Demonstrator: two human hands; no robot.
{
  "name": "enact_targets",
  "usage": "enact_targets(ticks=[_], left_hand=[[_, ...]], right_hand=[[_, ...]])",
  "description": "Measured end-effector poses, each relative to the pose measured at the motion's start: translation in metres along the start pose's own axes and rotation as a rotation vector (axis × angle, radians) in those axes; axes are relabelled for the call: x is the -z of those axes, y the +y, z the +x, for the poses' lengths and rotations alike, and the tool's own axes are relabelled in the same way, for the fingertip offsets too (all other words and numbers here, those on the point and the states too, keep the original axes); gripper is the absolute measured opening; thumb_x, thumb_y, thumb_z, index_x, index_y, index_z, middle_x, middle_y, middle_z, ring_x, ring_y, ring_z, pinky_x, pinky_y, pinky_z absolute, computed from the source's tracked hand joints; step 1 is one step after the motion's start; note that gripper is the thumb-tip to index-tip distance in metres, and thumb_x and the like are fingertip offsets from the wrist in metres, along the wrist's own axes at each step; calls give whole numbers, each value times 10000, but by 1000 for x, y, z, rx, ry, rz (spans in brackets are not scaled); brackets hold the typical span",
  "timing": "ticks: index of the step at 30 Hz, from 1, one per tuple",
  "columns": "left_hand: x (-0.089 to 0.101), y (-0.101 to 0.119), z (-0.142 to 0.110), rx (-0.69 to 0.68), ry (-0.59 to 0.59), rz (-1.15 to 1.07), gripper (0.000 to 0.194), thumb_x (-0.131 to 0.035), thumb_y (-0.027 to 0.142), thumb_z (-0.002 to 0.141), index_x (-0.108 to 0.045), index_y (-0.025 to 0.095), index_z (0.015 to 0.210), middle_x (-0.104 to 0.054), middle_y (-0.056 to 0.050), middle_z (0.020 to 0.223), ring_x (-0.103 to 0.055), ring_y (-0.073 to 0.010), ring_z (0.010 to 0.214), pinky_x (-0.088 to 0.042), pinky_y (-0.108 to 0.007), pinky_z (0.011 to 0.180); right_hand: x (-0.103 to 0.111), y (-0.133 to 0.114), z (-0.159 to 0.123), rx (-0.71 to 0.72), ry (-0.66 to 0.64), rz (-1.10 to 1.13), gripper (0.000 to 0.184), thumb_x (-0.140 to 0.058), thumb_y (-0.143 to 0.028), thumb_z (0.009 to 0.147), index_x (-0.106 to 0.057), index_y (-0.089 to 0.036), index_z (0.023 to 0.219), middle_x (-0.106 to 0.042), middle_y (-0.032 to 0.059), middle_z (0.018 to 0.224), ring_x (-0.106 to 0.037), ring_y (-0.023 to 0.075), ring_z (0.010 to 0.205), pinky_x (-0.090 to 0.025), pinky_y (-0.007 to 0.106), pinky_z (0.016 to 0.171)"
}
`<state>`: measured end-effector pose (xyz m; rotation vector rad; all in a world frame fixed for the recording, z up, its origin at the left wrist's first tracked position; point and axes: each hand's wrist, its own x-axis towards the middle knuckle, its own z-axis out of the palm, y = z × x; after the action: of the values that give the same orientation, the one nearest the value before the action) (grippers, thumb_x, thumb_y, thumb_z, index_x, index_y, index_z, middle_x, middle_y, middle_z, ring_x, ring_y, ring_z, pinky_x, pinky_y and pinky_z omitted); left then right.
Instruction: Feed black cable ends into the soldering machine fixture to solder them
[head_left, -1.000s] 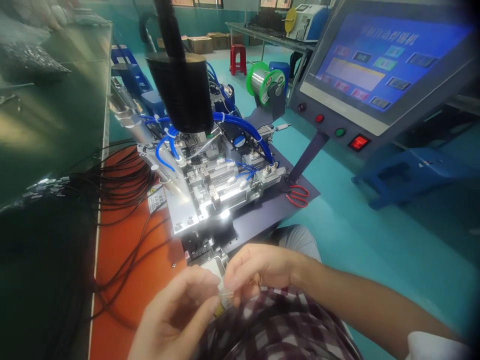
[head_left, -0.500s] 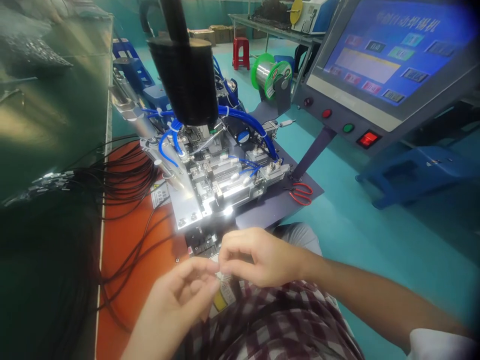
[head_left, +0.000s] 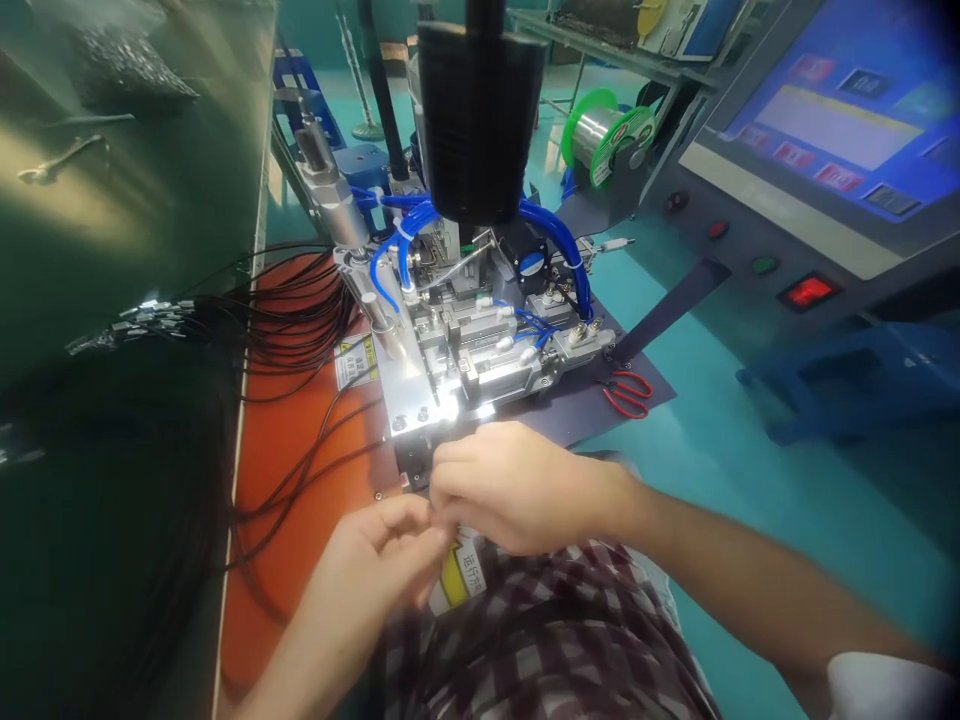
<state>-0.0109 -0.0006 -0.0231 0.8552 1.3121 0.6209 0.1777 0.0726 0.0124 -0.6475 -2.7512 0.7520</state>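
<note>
Both hands meet fingertip to fingertip in front of a silver bench machine (head_left: 480, 350) with blue air hoses (head_left: 559, 235). My left hand (head_left: 390, 555) is closed in a pinch, thumb against fingers; whatever lies between them is too small or hidden to name. My right hand (head_left: 517, 485) is closed too, its fingers curled and touching the left fingertips, and what it may hold is hidden. A label with yellow and black print (head_left: 461, 575) shows just below the hands. Above the machine hangs a black cylindrical nozzle (head_left: 484, 130).
Black cables (head_left: 300, 310) with metal ends (head_left: 154, 320) run from the dark table at left across the orange surface (head_left: 277, 470). Red-handled cutters (head_left: 630, 393) lie right of the machine. Behind are a green wire spool (head_left: 592, 135) and a control screen (head_left: 840, 130).
The view has shifted, so the machine and screen sit further right in the picture. My right hand has turned more knuckles-up and its fingers have closed in tighter against my left fingertips.
</note>
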Motion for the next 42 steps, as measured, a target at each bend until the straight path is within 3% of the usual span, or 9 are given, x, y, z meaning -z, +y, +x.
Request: enact_targets(ticks=[7,10,14,23,30,42], left_hand=[[-4,8,-2,73,140,-219,447,-816,569,606,-610,176,656,-388,81,403,-300,-60,402,-247,-193,417],[-5,11,-1,95,166,-254,483,-836,590,560,-587,184,640,-379,82,390,-276,-54,396,-243,-186,409],[-7,14,-1,121,196,-251,503,-852,600,519,-590,191,654,-392,79,395,-285,-57,410,-282,-183,413],[-8,12,-1,85,158,-232,461,-839,571,564,-615,178,649,-395,73,395,-295,-56,405,-289,-183,411],[-9,13,-3,45,181,-316,456,-856,546,564,-579,201,676,-435,64,405,-319,-66,407,-301,-184,409],[-13,15,-7,34,147,-330,438,-842,529,592,-581,186,672,-436,70,405,-313,-57,410,-274,-183,422]], right_hand=[[-23,-3,-8,-396,369,606,121,-572,-141,932,-668,-156,858,-690,11,835,-608,112,717,-462,220,688],[-37,-7,-12,-441,439,677,48,-674,-163,856,-695,-164,899,-693,5,870,-550,87,617,-448,216,614],[-50,-14,-9,-487,524,745,30,-673,-158,824,-698,-159,807,-674,-6,776,-534,86,597,-417,205,552],[-52,-20,-5,-608,521,886,73,-630,-159,792,-646,-156,721,-575,-34,614,-473,82,523,-364,202,487],[-59,-27,-4,-733,445,1251,111,-616,-223,831,-578,-168,742,-498,-82,496,-446,69,433,-358,186,451],[-59,-29,-5,-728,505,1053,65,-636,-202,799,-612,-164,751,-491,-71,554,-404,68,475,-314,196,456]])
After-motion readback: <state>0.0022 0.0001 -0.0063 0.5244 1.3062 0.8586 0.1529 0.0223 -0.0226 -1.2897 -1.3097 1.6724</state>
